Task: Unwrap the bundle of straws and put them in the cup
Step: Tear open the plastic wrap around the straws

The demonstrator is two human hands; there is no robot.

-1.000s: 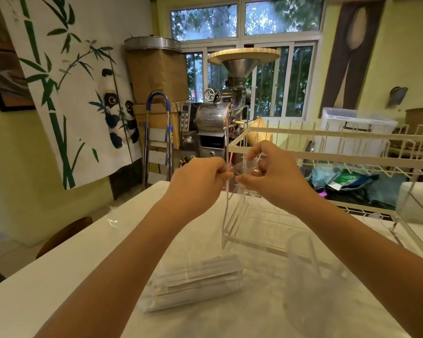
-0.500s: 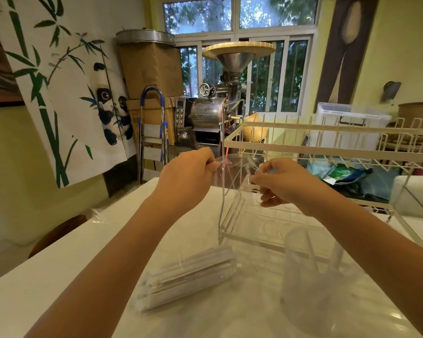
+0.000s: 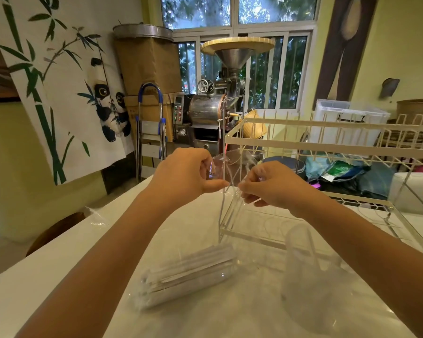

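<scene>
A wrapped bundle of white straws (image 3: 188,274) lies on the white table (image 3: 47,284) in front of me, inside clear film. To its right stands a clear plastic cup (image 3: 310,276) with a couple of straws leaning in it. Both hands are raised above the table. My left hand (image 3: 183,174) pinches a piece of clear plastic wrapper (image 3: 219,164) between thumb and fingers. My right hand (image 3: 271,186) pinches the wrapper's other side, and a few thin clear straws (image 3: 226,211) hang down from the grip. How many straws hang there I cannot tell.
A white wire dish rack (image 3: 327,140) stands on the table's far right, just behind my hands. Loose clear film (image 3: 95,215) lies at the table's left edge. Beyond the table are a metal coffee roaster (image 3: 213,106) and a folded step ladder (image 3: 152,132).
My hands dropped a little. They spread apart with the wrapper, then came closer together again. The bundle and the cup stayed where they were.
</scene>
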